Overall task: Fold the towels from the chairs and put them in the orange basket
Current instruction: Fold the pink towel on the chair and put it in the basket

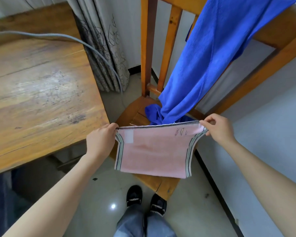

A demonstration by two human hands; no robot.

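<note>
Both arms outstretched | left hand, right hand fingers pinch pink towel corners

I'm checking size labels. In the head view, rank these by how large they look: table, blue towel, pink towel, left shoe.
1. table
2. blue towel
3. pink towel
4. left shoe
The pink towel is held folded and near the camera, so this ranks looks only.
</note>
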